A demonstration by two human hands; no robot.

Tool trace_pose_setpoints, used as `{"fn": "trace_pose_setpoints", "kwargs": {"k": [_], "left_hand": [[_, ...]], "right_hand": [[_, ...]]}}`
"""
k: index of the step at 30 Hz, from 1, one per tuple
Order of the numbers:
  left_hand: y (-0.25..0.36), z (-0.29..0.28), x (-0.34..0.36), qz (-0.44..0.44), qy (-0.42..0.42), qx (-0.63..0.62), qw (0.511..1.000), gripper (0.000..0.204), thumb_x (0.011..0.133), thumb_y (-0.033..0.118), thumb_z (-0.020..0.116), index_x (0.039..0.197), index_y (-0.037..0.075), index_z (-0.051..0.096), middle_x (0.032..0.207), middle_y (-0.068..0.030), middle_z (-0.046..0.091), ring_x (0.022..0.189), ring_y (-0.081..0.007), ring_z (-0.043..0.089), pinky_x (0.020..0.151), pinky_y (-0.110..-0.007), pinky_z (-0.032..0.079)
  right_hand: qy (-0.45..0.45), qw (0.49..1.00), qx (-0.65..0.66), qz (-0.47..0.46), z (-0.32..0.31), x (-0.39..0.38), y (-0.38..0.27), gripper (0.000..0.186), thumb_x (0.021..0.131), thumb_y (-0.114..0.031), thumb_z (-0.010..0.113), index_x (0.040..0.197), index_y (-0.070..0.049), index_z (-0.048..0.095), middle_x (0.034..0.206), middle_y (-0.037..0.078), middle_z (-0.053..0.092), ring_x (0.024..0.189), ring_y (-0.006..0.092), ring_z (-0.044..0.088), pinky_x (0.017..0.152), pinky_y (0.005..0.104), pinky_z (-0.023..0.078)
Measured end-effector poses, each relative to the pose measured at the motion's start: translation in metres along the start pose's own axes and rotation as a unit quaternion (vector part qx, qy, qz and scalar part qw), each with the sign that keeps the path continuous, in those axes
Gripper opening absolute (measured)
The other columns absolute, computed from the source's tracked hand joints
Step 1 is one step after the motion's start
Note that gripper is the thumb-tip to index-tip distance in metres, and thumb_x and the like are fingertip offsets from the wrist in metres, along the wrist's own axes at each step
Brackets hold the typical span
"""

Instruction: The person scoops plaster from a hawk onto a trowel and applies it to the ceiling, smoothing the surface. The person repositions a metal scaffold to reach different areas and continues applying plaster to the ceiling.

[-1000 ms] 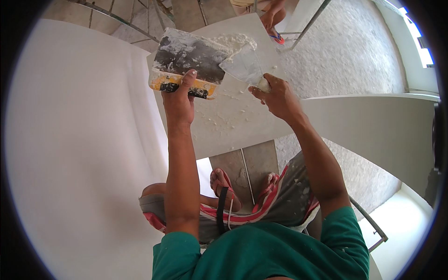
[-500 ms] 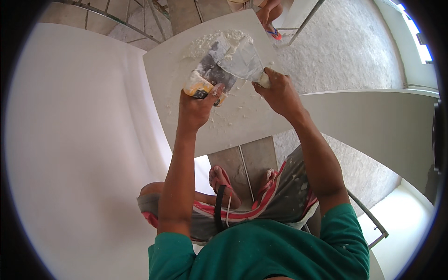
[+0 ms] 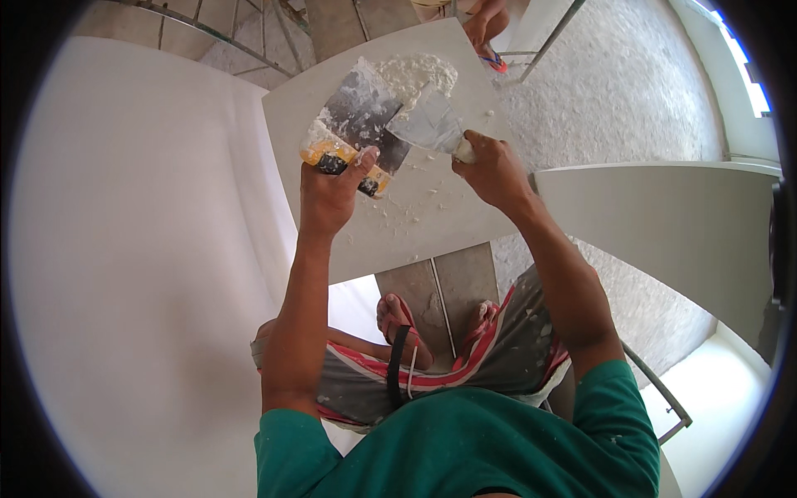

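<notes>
My left hand is closed round the yellow-and-black handle of a wide, putty-smeared steel blade. My right hand grips a narrower putty knife by its pale handle; its blade lies against the wide blade's right side. Both tools are over a pale board, on which a mound of white putty sits behind them, with crumbs scattered nearer me. Where the blades meet the board is hard to tell.
A white curved wall fills the left. At the right is a curved grey panel above rough floor. Metal railings cross the back. Another person's leg and hand show at the top. My feet rest on tiles below the board.
The wide blade has turned and sits a little lower than a second ago. Over the last half second my left hand has shifted left with it; the putty knife has moved slightly.
</notes>
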State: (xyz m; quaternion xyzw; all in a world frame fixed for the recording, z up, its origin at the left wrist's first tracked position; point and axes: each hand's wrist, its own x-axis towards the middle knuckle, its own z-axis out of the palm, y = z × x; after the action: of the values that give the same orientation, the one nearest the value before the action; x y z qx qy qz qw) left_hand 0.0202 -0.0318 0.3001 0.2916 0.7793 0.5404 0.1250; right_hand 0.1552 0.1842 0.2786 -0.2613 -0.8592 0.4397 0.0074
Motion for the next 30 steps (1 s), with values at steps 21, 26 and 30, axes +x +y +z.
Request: {"fn": "trace_pose_setpoints", "kwargs": {"k": [21,26,30], "left_hand": [[0.012,-0.036,-0.003,0.204,-0.106,0.431,0.872,0.06,0.069,-0.013,0.061,0.124,0.013,0.064,0.105,-0.0068,0.053,0.102,-0.0274,0.053,0.092,-0.039,0.044],[0.014,-0.014,-0.014,0.268,-0.143,0.414,0.858,0.06,0.066,-0.011,0.067,0.121,0.014,0.067,0.103,-0.005,0.053,0.098,-0.024,0.052,0.09,-0.04,0.043],[-0.005,-0.002,-0.008,0.279,-0.124,0.4,0.864,0.058,0.067,-0.009,0.068,0.12,0.013,0.067,0.1,-0.0041,0.053,0.097,-0.0232,0.052,0.09,-0.039,0.041]], "right_hand": [[-0.017,0.996,-0.054,0.062,-0.01,0.016,0.002,0.029,0.078,-0.025,0.073,0.097,-0.003,0.069,0.087,0.02,0.071,0.083,0.0392,0.068,0.076,0.046,0.053],[-0.034,0.994,-0.078,0.063,-0.006,0.017,0.0,0.032,0.077,-0.026,0.074,0.101,-0.005,0.07,0.086,0.019,0.071,0.085,0.0381,0.068,0.077,0.0455,0.053],[-0.007,0.995,-0.089,0.05,-0.006,0.015,0.001,0.031,0.078,-0.025,0.074,0.102,-0.007,0.07,0.087,0.019,0.071,0.086,0.0383,0.068,0.077,0.046,0.054]]}}
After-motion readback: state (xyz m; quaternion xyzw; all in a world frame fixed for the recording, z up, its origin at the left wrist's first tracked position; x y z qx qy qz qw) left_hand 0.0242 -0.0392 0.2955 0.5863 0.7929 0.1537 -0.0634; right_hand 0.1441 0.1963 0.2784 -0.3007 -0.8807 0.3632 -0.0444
